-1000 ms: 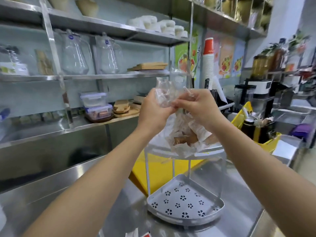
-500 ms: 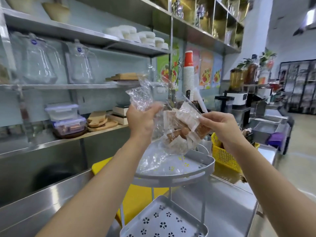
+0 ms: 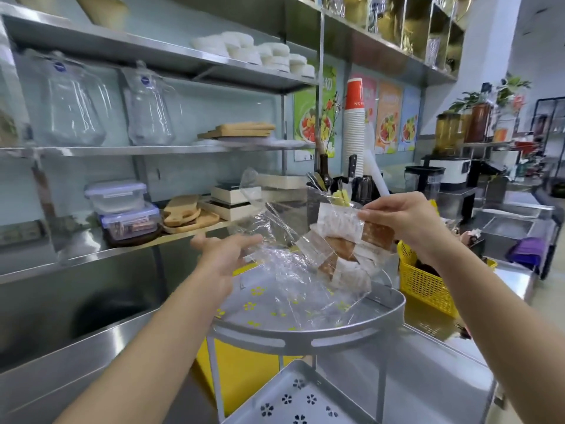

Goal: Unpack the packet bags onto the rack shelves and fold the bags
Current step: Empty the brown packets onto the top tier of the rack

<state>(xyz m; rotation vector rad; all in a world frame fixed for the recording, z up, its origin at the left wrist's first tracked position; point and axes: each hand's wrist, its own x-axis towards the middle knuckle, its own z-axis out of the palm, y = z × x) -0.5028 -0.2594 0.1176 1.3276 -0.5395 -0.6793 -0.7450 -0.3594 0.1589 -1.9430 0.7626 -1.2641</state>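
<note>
A clear plastic bag (image 3: 290, 270) lies crumpled over the top shelf of a small grey corner rack (image 3: 305, 341). Several white-and-brown packets (image 3: 342, 252) spill from its mouth. My right hand (image 3: 403, 221) pinches the topmost packet by its white end, lifted above the others. My left hand (image 3: 226, 255) hovers at the bag's left edge with its fingers spread, touching the plastic but not gripping it. The rack's lower shelf (image 3: 293, 399), punched with flower holes, shows below.
A yellow basket (image 3: 428, 286) stands right of the rack on the steel counter (image 3: 428, 377). Behind are wall shelves with glass jars (image 3: 149, 108), food boxes (image 3: 122, 209), wooden boards (image 3: 186, 215) and a stack of paper cups (image 3: 354, 127).
My left hand let go of the bag's top and dropped, opening flat. My right hand drew a packet up and to the right out of the bag. The camera shifted right.
</note>
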